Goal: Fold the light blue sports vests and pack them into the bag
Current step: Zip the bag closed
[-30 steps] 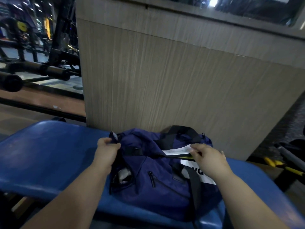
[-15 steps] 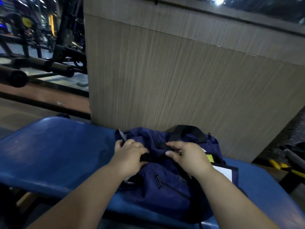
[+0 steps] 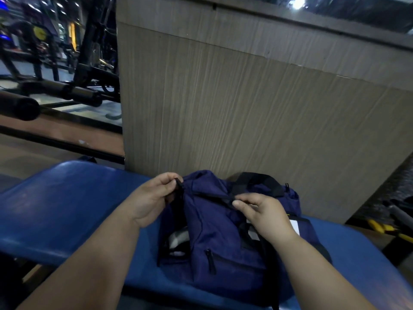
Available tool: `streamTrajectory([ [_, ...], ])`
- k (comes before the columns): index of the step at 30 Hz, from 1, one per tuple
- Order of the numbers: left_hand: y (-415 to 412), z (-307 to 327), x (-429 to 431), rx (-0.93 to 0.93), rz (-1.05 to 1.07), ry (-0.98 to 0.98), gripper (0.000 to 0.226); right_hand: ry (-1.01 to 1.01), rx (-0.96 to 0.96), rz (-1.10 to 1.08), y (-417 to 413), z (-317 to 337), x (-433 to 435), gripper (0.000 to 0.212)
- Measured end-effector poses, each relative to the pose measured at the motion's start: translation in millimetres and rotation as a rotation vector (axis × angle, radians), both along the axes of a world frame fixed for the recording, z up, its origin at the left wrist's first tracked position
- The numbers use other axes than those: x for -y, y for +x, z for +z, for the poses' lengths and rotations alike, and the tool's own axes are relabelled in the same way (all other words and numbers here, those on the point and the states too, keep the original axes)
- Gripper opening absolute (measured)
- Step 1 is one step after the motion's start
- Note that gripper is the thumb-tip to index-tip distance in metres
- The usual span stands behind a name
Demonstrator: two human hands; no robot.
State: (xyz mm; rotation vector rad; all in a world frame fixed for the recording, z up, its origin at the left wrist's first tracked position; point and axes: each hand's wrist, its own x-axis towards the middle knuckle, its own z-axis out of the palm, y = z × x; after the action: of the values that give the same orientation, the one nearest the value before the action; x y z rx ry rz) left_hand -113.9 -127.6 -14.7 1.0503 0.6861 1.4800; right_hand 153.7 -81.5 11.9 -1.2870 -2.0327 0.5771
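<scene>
A: Head view, lower centre: navy bag [image 3: 223, 231] on blue bench [image 3: 67, 209]. Grips?
B: Both pinching: left hand [image 3: 152, 198] on black end tab [image 3: 178, 186], right hand [image 3: 266, 213] on top zip line [image 3: 214, 195]. No vests showing, likely packed. Closing remains.

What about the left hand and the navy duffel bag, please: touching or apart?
Touching. The head view shows the left hand pinching a black tab at one end of the navy duffel bag.
</scene>
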Motion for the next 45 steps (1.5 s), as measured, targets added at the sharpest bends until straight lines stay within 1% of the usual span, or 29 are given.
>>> streamTrajectory([
  [1,-1.5,-1.3,0.5,0.014,-0.018,-0.008,0.051,0.031,0.026,-0.048,0.4,0.6,-1.7,0.017],
  [2,-3.8,-4.7,-1.8,0.011,-0.03,-0.017,0.05,0.045,0.035,-0.086,0.6,1.6,-2.4,0.02],
  [3,-4.1,-3.6,-1.2,0.008,-0.039,-0.045,0.044,0.037,0.028,-0.104,1.0,1.8,-2.9,0.02],
  [4,-3.9,-2.4,-1.0,-0.005,-0.036,-0.071,0.033,0.016,0.009,-0.104,1.3,2.4,-2.2,0.017],
  [5,-2.7,0.9,0.1,-0.005,-0.011,-0.109,0.018,-0.006,0.015,-0.091,2.2,2.1,-1.7,0.012],
  [6,-3.2,2.5,-0.8,-0.026,0.032,-0.139,0.009,-0.026,0.05,-0.071,2.6,2.1,-0.1,0.005],
  [7,-1.1,7.3,0.6,-0.079,0.092,-0.173,0.013,-0.036,0.121,-0.052,2.7,1.7,1.2,0.009],
  [8,1.4,10.3,0.4,-0.206,0.169,-0.188,0.018,-0.04,0.204,-0.033,2.1,1.6,3.7,0.019],
  [9,5.1,13.5,0.7,-0.393,0.263,-0.19,0.024,-0.023,0.296,-0.02,1.4,0.7,5.2,0.027],
  [11,16.2,16.8,0.3,-0.806,0.475,-0.103,0.046,0.02,0.42,-0.004,-1.0,-0.3,8.4,0.036],
  [12,23.2,20.2,1.2,-0.986,0.577,-0.016,0.05,0.03,0.453,0.0,-2.2,-1.3,8.9,0.038],
  [14,44.4,30.8,6.2,-1.277,0.646,0.222,0.052,0.028,0.497,0.021,-2.5,-6.5,8.0,0.041],
  [15,58.7,34.5,6.1,-1.376,0.633,0.359,0.055,0.034,0.512,0.015,-1.3,-8.3,7.4,0.042],
  [16,73.8,39.2,5.6,-1.46,0.584,0.433,0.058,0.056,0.53,-0.005,0.7,-9.0,6.0,0.041],
  [17,89.8,44.4,5.3,-1.542,0.508,0.426,0.059,0.078,0.558,-0.047,4.0,-8.2,5.2,0.041],
  [19,119.9,45.9,-2.3,-1.759,0.304,0.309,0.061,0.094,0.629,-0.151,16.6,-8.6,1.7,0.039],
  [21,143.6,41.0,-11.4,-1.877,0.08,0.208,0.074,0.066,0.71,-0.204,33.0,-11.6,-3.3,0.042],
  [22,150.4,36.3,-15.0,-1.902,0.016,0.171,0.079,0.043,0.714,-0.221,41.5,-12.8,-5.5,0.045],
  [23,153.9,30.6,-18.9,-1.913,-0.001,0.142,0.08,0.028,0.688,-0.233,49.5,-13.5,-7.4,0.045],
  [27,153.0,17.7,-24.5,-1.869,0.002,0.034,0.071,0.015,0.583,-0.285,79.7,-14.5,-17.0,0.044],
  [29,153.0,18.1,-25.3,-1.859,-0.012,-0.022,0.065,-0.073,0.481,-0.382,97.6,-17.9,-26.2,0.044],
  [31,160.8,24.4,-23.8,-1.908,-0.006,-0.059,0.058,-0.24,0.397,-0.431,113.4,-23.8,-36.0,0.051],
  [33,180.3,33.8,-21.3,-1.999,0.034,-0.044,0.053,-0.358,0.376,-0.369,122.5,-36.1,-43.8,0.057],
  [34,193.2,36.6,-21.6,-2.03,0.056,-0.009,0.053,-0.376,0.42,-0.309,123.1,-42.6,-47.2,0.055],
  [36,220.4,38.1,-23.6,-1.985,0.077,0.065,0.063,-0.375,0.462,-0.256,122.4,-57.2,-51.6,0.05],
  [39,250.8,28.0,-34.1,-1.821,0.082,0.093,0.07,-0.375,0.367,-0.288,126.1,-66.5,-52.7,0.053],
  [40,256.5,21.7,-37.7,-1.811,0.088,0.091,0.073,-0.4,0.333,-0.275,129.2,-68.2,-51.8,0.053],
  [42,260.1,7.7,-43.6,-1.879,0.114,0.104,0.077,-0.374,0.283,-0.287,137.3,-71.7,-52.4,0.055],
  [45,254.2,-6.0,-51.6,-1.895,0.165,0.135,0.072,-0.322,0.225,-0.337,149.6,-77.7,-55.9,0.053],
])
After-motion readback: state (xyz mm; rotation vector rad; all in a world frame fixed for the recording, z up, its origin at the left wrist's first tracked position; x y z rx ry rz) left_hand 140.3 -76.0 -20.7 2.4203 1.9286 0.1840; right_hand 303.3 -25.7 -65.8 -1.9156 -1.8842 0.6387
